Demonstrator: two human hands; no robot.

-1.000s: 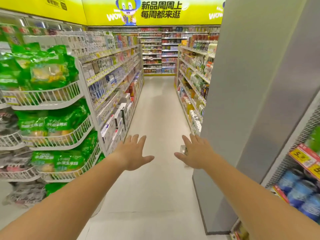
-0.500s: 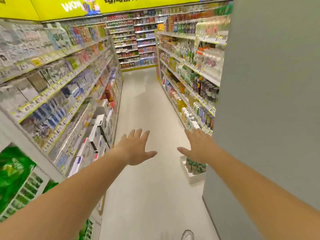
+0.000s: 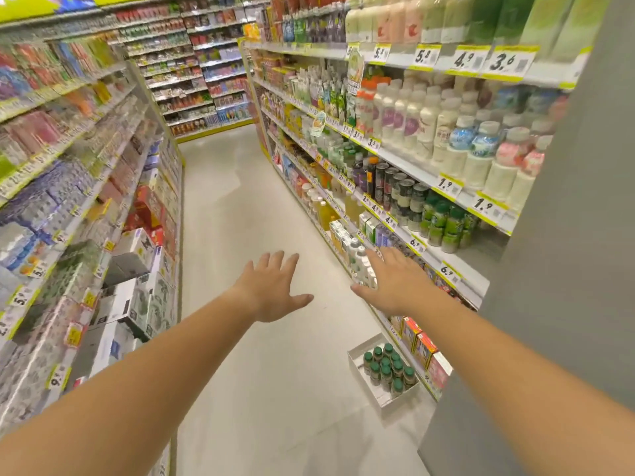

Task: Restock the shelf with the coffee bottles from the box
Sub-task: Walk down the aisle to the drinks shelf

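About a dozen coffee bottles [image 3: 388, 369] with green caps stand upright in a white box [image 3: 357, 360] on the floor [image 3: 261, 207], just beside the foot of the drinks shelf [image 3: 457, 269] on our right; their labels are too small for us to read. On that shelf we can read yellow-edged price tags [image 3: 448, 271]: 6.9 on the lower edge, 1.9 under the white and pink bottles, and 5.8, 4.9 and 3.6 along the top row. A row of green-capped bottles [image 3: 443, 221] like those in the box stands on the shelf above the 6.9 tags.

Our left hand [image 3: 271, 286] reaches forward over the aisle, fingers spread, palm down, holding nothing. Our right hand [image 3: 395, 280] is likewise spread and empty, in front of the lower shelf edge and well above the box.

Half a second ago the box sat half hidden behind the grey pillar [image 3: 549, 269] and our right hand; now we see it whole, lower and closer, and the right-hand shelf fills far more of our view.
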